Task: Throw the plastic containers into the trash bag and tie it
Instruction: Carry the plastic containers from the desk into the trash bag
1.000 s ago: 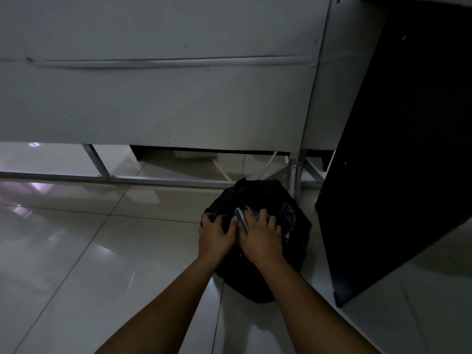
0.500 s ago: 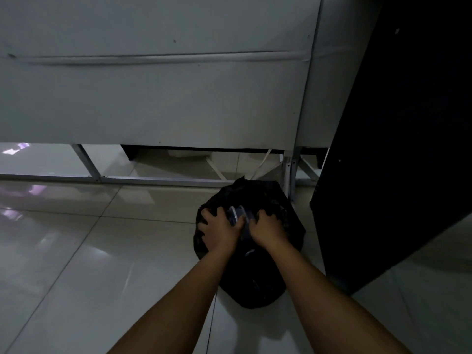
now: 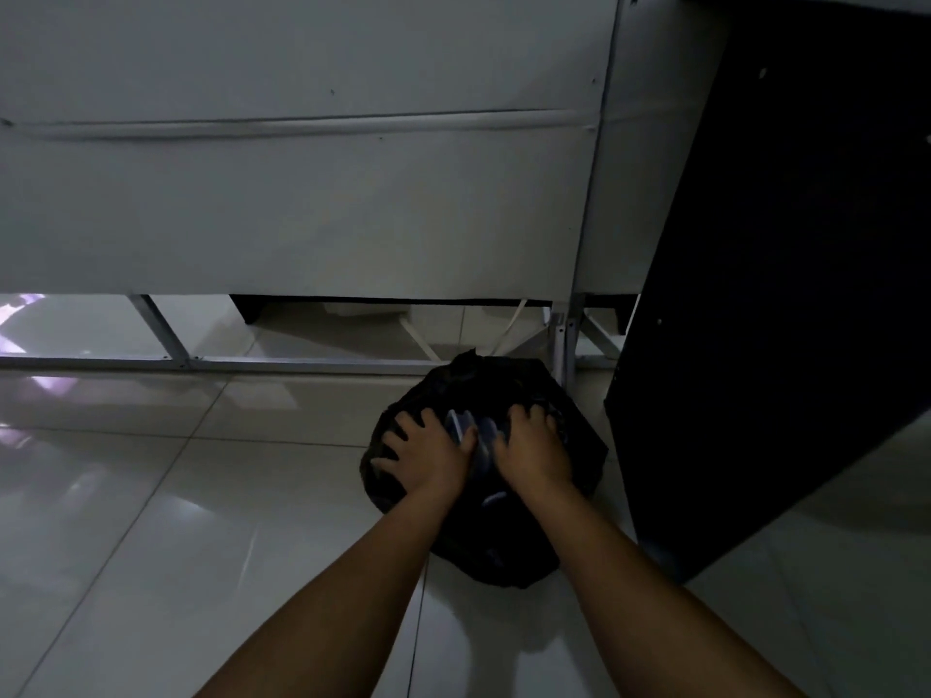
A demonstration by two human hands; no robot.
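- a black trash bag (image 3: 496,536) is seen standing on the glossy tiled floor (image 3: 151,521), bulging and crumpled.
- the bag is placed just in front of a metal frame (image 3: 312,366) that carries a pale grey panel (image 3: 302,204), and close beside a large dark board (image 3: 776,274) leaning at the right.
- both hands are laid on the top of the bag, side by side, with bare forearms stretched down from the lower edge of the view.
- the left hand (image 3: 428,458) is spread wide, fingers (image 3: 409,424) fanned over the black plastic on the bag's left shoulder; nothing is gripped by it as far as can be seen.
- the right hand (image 3: 534,448) is curled narrower, its fingertips bent down into the folds of the bag near the top; whether plastic is pinched in it cannot be told.
- between the two hands a plastic container (image 3: 471,433) of clear, bluish look is shown at the bag's mouth, touched by both thumbs' sides and partly sunk in the opening.
- the mouth of the bag is not seen knotted; a small tuft of plastic is raised at the far rim.
- the scene is dimly lit, and faint purple reflections are seen on the tiles at the far left.
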